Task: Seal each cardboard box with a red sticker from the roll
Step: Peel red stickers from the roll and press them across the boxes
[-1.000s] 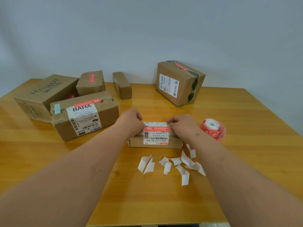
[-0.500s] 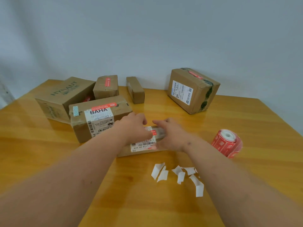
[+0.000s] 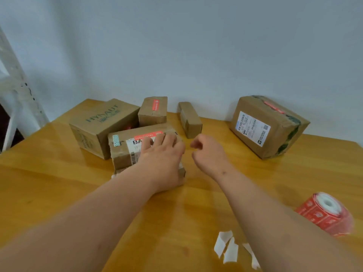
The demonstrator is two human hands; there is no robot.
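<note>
My left hand (image 3: 163, 160) lies flat over a small flat cardboard box (image 3: 182, 172) and hides most of it; its fingers reach onto the BAHA box (image 3: 121, 154) just behind, which bears a red sticker (image 3: 147, 135). The small box sits against the BAHA box. My right hand (image 3: 208, 154) hovers to the right of them, fingers loosely curled, holding nothing. The red sticker roll (image 3: 324, 213) lies on the table at the right, near my right forearm.
On the wooden table (image 3: 49, 183) stand a HYNAUT box (image 3: 98, 124), a small box with a red sticker (image 3: 153, 112), a narrow plain box (image 3: 190, 120) and a large labelled box (image 3: 261, 128) at the back right. White backing strips (image 3: 227, 248) lie near the front.
My left hand slid the small box leftward and away, up against the BAHA box. My right hand let go of it and lifted off. The view swung left.
</note>
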